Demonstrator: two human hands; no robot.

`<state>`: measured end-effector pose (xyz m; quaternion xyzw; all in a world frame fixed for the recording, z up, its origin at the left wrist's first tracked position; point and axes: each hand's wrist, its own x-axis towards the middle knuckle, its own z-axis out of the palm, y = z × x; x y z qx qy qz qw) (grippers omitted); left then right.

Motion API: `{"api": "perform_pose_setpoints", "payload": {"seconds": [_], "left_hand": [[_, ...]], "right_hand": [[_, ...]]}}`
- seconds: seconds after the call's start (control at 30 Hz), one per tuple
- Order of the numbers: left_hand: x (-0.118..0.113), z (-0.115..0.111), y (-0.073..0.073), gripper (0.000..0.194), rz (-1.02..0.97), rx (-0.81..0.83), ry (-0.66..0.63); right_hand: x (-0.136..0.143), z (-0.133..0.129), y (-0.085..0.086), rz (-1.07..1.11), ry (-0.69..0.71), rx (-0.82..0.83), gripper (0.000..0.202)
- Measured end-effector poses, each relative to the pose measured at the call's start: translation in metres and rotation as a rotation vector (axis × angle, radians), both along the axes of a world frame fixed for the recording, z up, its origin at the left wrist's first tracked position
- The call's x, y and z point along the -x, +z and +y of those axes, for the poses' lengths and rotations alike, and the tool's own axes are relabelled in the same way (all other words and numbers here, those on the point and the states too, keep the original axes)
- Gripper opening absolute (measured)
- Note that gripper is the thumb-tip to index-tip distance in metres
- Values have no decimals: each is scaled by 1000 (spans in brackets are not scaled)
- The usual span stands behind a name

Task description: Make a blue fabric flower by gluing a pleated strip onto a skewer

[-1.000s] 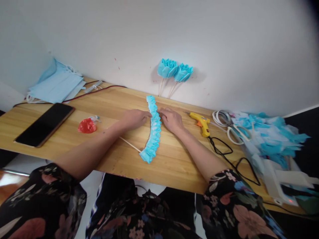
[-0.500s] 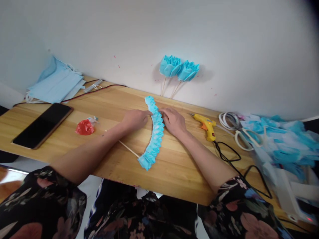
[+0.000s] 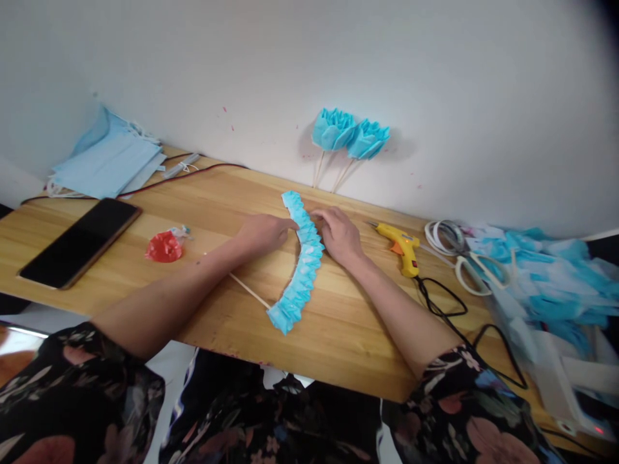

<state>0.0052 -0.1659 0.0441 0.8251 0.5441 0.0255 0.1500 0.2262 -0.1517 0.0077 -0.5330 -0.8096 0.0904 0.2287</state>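
Observation:
A long pleated strip of light blue fabric (image 3: 304,258) lies in a curve on the table before me. Its lower end meets a thin wooden stick (image 3: 250,289), which runs left until my forearm hides it. My left hand (image 3: 265,233) is closed at the strip's left edge, index fingertip and thumb at the pleats in its upper part. Across from it, my right hand (image 3: 338,235) rests beside the right edge, fingers bent and a little apart, fingertips close to the pleats. Two blue fabric flowers (image 3: 333,129) on sticks lean against the wall behind.
On the left are a phone (image 3: 81,241), a stack of face masks (image 3: 109,164) and a crumpled red piece (image 3: 164,247). To the right lie a yellow glue gun (image 3: 401,245) with a black cord, scissors (image 3: 471,274), a white roll (image 3: 442,237) and heaped blue scraps (image 3: 561,270).
The strip's middle has shifted slightly right and its lower end slightly down. My right fingertips sit a little farther from its edge. My left hand stays at the left edge.

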Motion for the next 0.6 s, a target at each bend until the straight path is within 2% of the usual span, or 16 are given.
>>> {"api": "perform_pose_setpoints", "payload": {"seconds": [0.07, 0.2, 0.33, 0.43, 0.6], "left_hand": [[-1, -1, 1, 45, 14, 9, -12], [0, -1, -1, 44, 20, 12, -22], [2, 5, -9, 50, 5, -39, 74], [4, 9, -13, 51, 19, -68, 116], [2, 10, -12, 51, 70, -61, 92]], "right_hand": [[0, 1, -1, -5, 20, -11, 58], [0, 2, -3, -25, 43, 9, 49], [2, 2, -1, -23, 32, 41, 45], [2, 1, 2, -4, 35, 52, 50], [2, 2, 2, -3, 25, 48, 59]]}}
